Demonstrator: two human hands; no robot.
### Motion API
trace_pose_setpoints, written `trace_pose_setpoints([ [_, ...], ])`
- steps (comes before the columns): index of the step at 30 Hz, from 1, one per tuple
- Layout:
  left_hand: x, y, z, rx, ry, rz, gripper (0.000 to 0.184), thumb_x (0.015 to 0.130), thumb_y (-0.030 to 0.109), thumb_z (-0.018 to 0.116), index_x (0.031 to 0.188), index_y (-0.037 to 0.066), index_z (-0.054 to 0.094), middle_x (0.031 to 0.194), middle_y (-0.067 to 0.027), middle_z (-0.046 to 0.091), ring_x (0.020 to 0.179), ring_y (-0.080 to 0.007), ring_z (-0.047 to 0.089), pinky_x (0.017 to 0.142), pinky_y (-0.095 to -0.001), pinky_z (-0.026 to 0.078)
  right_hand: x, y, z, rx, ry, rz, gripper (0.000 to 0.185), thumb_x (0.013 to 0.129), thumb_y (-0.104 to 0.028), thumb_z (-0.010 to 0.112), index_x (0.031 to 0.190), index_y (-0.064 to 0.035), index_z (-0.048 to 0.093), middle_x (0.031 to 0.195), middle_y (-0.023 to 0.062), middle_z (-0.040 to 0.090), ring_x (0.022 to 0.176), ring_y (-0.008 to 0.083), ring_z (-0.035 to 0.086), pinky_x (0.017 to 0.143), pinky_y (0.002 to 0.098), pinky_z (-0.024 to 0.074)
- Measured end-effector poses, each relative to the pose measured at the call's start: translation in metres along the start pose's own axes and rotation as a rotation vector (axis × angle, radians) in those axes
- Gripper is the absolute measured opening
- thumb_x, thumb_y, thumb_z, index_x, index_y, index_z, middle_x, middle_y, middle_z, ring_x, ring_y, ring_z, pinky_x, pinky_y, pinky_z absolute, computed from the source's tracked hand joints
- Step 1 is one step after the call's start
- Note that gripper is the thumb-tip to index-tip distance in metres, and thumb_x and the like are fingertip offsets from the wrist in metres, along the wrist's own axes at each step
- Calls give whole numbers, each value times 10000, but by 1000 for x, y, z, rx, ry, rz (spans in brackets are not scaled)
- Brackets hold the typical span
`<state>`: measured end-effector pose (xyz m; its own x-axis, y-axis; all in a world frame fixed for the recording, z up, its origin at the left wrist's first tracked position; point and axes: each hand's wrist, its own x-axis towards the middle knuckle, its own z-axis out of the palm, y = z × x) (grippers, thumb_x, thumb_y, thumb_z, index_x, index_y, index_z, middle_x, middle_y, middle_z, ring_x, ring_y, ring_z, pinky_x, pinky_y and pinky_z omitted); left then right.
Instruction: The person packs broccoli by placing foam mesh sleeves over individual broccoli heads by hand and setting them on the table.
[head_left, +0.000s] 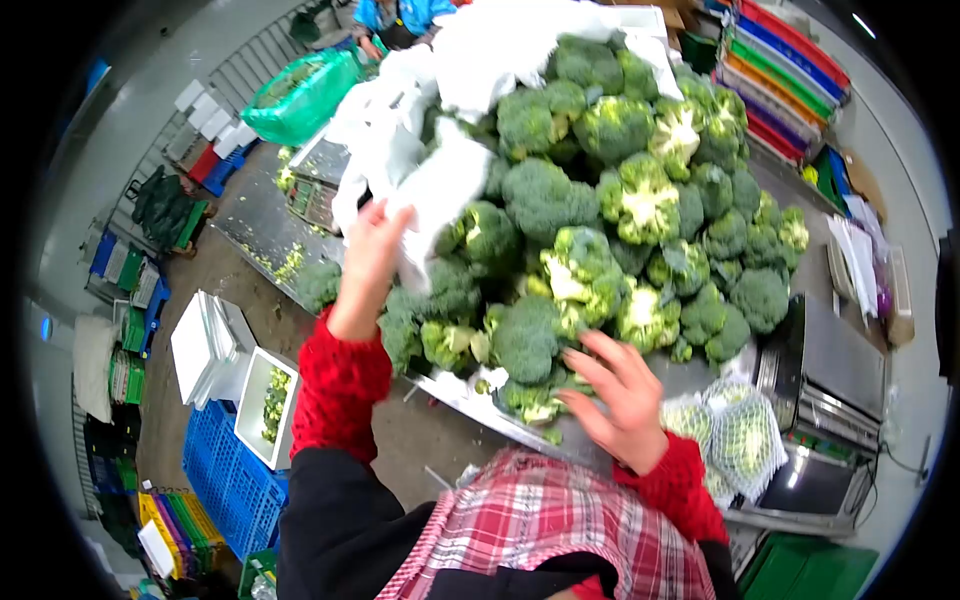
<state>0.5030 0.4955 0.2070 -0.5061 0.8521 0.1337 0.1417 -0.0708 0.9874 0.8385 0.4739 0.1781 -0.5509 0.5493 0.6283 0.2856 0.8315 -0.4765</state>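
A large heap of broccoli heads [548, 200] covers the metal table [255, 225]. White cloth [445, 185] lies over the heap's left and far side. My left hand [375, 250] pinches the near edge of this cloth between thumb and fingers, at the left of the heap. My right hand [618, 400] has its fingers spread at the near edge of the heap, beside a dark green head [527, 338]; whether the fingertips touch it I cannot tell.
Net-wrapped pale heads [745, 440] sit right of my right hand, near a metal machine [835, 360]. Left on the floor stand a white foam box [285, 405] and a blue crate [225, 480]. A person in blue [400, 15] is beyond a green bag [305, 100]. Stacked coloured crates [780, 75] stand far right.
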Motion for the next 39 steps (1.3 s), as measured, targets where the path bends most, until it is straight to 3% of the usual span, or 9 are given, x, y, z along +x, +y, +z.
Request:
trace_pose_setpoints([
  [7,-147,-15,75,-322,-311,-311,352,911,177,552,1191,-37,545,1048,-66,601,938,-107,529,790,-251,439,9,-21,26,129,-28,-266,280,686,-86,737,955,-65,659,880,72,604,720,200,601,620,298,486],
  [11,-162,4,69,243,-222,516,453,835,117,628,1249,-20,505,1218,-172,551,1113,-287,533,928,-374,426,6,-32,4,1059,-25,623,170,852,-23,643,1012,5,595,858,36,629,679,43,552,560,191,430],
  [13,-169,-6,71,-20,-498,503,344,760,80,708,1069,-36,613,1064,-160,630,1031,-310,586,880,-378,452,7,-35,-7,1196,-142,731,168,862,-13,624,1025,8,589,800,33,629,610,32,543,511,174,423],
  [19,-202,9,97,-331,-122,83,214,839,7,659,1046,-36,631,821,-47,655,726,-73,600,644,-202,482,-27,-14,-22,1506,-49,1007,100,909,-59,582,974,10,552,729,38,607,464,59,516,399,183,402],
  [22,-198,-4,105,-327,-332,-210,202,866,36,646,1060,-19,630,786,-3,643,680,-24,565,586,-178,451,-47,-4,-1,947,84,597,90,940,-88,557,957,-8,521,908,46,589,749,66,542,637,210,437],
  [27,-214,-24,125,-339,-344,-402,69,880,61,638,915,4,622,734,7,624,616,-23,549,535,-172,424,-57,-4,-21,921,264,629,96,943,-83,547,993,-21,493,919,32,556,818,64,509,725,200,412],
  [33,-200,-30,121,-421,-315,-284,141,931,135,560,913,-5,570,853,-77,622,628,-120,574,552,-231,454,-67,10,-30,1200,-465,759,175,824,-30,645,989,-10,591,844,20,631,783,72,594,699,211,466],
  [36,-212,-31,127,-383,-515,-279,177,872,23,573,1044,-13,600,1026,-75,616,918,-135,584,775,-248,464,-63,20,-28,1206,-123,726,136,851,-74,671,949,-2,610,848,-6,617,773,45,555,675,199,446],
  [39,-213,-43,130,-418,-485,-65,29,837,-1,601,855,12,619,1110,-93,584,964,-147,549,826,-277,435,-58,17,-8,1174,221,647,108,895,-79,613,955,-6,560,819,-21,577,728,32,532,645,187,432],
])
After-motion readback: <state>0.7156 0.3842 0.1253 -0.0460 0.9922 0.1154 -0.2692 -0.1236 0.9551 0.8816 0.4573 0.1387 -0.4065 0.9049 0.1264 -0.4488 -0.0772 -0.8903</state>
